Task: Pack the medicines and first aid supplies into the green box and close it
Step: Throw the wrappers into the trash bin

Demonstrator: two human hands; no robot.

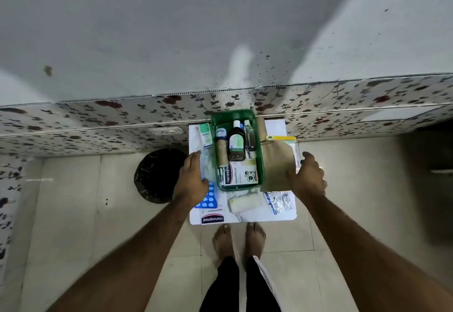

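**A:** Bare feet [239,238] were seen nearest, at the edge of the small white table [291,213]. What risk was judged greatest?

**B:** Overfilling. The green box [261,164] stood mid-table, already crowded: a dark syrup bottle [236,145], a Hansaplast carton [240,175] and a tan bandage roll [222,153] lay inside. Closing could be blocked if more were stacked high.

**A:** And the hands?

**B:** The right hand [307,176] was laid on a brown paper envelope [278,164] just beside the box, fingers spread, nothing gripped. The left hand [193,176] rested open over a clear plastic bag [208,164]. Small things could be swept off the table.

**A:** What was left out?

**B:** A gauze roll [245,202], a blue tablet strip [208,198], foil strips [280,202] and a green-white carton [205,135]. No lid could be made out.
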